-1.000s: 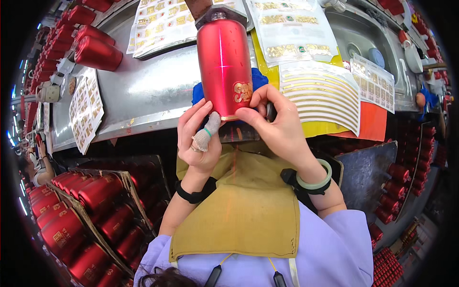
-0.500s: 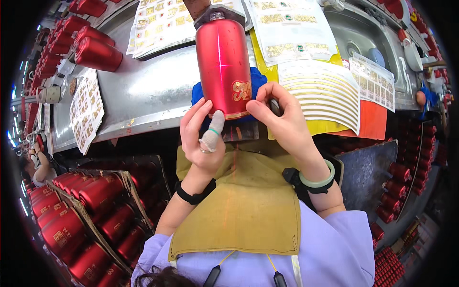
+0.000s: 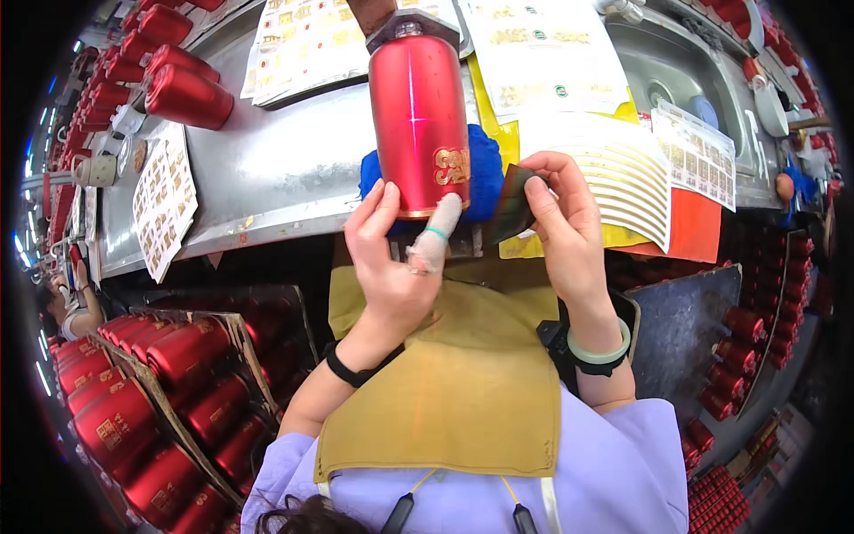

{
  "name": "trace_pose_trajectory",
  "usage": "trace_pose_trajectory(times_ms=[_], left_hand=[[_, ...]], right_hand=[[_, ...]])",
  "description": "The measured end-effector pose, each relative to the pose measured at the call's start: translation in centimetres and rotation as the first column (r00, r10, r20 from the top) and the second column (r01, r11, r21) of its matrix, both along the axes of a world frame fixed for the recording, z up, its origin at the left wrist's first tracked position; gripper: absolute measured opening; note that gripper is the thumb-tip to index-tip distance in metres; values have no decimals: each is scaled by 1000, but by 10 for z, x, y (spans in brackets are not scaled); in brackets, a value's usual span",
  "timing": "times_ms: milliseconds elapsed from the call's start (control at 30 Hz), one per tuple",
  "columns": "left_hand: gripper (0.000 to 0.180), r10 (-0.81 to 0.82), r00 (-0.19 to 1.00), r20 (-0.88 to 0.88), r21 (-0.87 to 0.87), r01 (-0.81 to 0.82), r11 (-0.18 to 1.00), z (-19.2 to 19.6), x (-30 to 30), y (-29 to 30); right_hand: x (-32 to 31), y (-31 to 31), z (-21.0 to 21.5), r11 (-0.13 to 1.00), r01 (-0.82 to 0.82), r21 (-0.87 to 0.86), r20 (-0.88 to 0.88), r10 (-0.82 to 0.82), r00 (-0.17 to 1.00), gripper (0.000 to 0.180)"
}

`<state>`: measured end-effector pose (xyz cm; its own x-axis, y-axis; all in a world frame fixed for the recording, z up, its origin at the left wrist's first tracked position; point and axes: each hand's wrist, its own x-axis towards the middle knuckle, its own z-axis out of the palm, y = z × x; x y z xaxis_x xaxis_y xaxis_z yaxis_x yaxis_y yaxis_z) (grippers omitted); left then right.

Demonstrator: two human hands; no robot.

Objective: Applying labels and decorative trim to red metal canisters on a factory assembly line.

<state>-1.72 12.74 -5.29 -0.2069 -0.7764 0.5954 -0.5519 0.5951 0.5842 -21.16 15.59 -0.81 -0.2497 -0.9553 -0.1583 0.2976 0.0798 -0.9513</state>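
A shiny red bottle [image 3: 414,107] lies with its neck away from me, against a bracket [image 3: 414,22] at the far end, over a blue cloth [image 3: 485,169]. A gold decal [image 3: 451,165] sits near its base on the right side. My left hand [image 3: 396,267] grips the base end, fingers along its left side and the wrapped thumb, banded in green, just below the decal. Between thumb and fingers my right hand [image 3: 565,218] pinches a thin, dark flexible piece [image 3: 513,206], held apart from the bottle on its right.
Decal sheets lie on the metal bench: a stack [image 3: 302,53] behind, gold-striped ones [image 3: 596,173] at right, another [image 3: 165,200] at left. Red bottles stand at back left [image 3: 187,96] and fill crates [image 3: 240,347] below left. A metal sink [image 3: 663,62] is at back right.
My right hand has moved right, off the bottle, and the dark piece in it now shows fully. My left thumb has shifted right toward the decal, which now shows more fully.
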Motion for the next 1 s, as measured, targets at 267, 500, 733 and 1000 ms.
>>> trace_pose_trajectory(times_ms=[267, 500, 733, 1000], left_hand=[[51, -134, 959, -248, 165, 178, 970, 16, 16, -8], [67, -179, 941, -288, 366, 281, 887, 32, -1, -24], [68, -160, 931, -327, 412, 293, 863, 32, -7, -20], [64, -135, 951, -277, 413, 244, 877, 35, -15, -17]], right_hand=[[18, 0, 4, 1000, -4, 0, -399, 3, 917, 24], [26, 2, 0, 998, 4, -61, -384, -27, 923, 19], [29, -1, -3, 998, 22, -64, -324, -42, 945, 14], [28, 0, -1, 998, -19, -62, -392, -7, 920, 14]])
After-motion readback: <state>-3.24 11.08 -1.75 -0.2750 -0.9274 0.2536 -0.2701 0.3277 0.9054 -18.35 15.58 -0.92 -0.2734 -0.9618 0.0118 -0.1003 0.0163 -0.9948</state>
